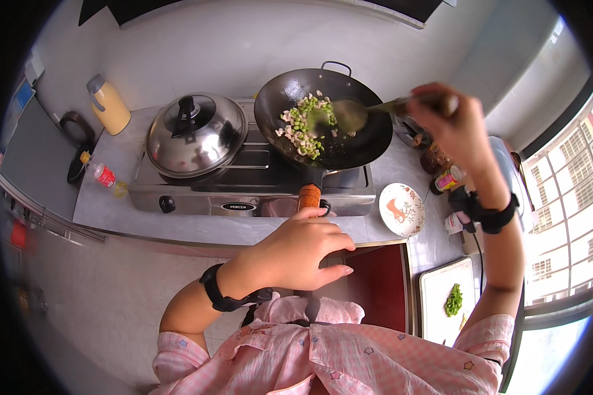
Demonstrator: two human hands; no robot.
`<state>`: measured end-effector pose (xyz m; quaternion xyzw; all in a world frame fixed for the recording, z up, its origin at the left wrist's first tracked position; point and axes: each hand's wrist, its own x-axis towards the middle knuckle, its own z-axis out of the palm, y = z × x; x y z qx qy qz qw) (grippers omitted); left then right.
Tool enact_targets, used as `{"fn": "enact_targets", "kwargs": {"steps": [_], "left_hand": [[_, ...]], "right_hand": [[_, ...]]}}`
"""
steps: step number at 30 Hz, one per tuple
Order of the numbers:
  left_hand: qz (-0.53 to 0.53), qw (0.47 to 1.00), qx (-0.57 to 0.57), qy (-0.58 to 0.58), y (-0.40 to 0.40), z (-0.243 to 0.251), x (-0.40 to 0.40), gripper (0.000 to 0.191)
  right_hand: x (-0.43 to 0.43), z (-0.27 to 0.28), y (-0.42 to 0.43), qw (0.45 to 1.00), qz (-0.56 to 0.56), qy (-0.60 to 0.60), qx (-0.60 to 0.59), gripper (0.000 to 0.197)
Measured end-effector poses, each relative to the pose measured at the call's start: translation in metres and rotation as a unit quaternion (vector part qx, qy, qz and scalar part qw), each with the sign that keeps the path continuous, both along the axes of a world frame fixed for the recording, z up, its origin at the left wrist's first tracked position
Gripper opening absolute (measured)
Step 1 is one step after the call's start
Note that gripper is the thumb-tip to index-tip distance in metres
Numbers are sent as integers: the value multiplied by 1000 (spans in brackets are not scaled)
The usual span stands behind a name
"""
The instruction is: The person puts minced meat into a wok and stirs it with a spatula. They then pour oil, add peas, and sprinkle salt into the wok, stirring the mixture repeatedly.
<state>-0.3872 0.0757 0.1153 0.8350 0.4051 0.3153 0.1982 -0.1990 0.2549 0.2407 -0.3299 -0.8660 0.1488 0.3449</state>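
Observation:
My right hand (447,116) grips the handle of a cooking spatula (351,116), blurred by motion, with its blade over the right part of a dark iron wok (370,140). Inside the wok, pieces of pale meat mixed with green beans or peas (304,126) are heaped left of the blade. My left hand (304,249) is just in front of the wok's wooden handle (309,196). Its fingers are spread and not wrapped around the handle; whether a fingertip touches it is hard to tell.
A lidded pan (197,138) occupies the stove's (276,206) left burner. To the right are a patterned plate (402,210), seasoning jars (446,178) and a cutting board (432,296) with chopped greens (453,300). An oil bottle (105,175) and yellow jug (109,107) are at left.

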Motion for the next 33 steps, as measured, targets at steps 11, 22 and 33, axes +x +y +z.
{"fn": "enact_targets", "kwargs": {"steps": [11, 22, 33], "left_hand": [[22, 999, 3, -22, 0, 1, -3, 27], [8, 1000, -16, 1, 3, -3, -5, 28], [-2, 1000, -29, -11, -5, -2, -8, 30]], "right_hand": [[-11, -61, 97, 916, -74, 326, -222, 29], [-54, -68, 29, 981, 138, 52, 125, 19], [30, 43, -102, 945, 265, -177, 71, 30]]}}
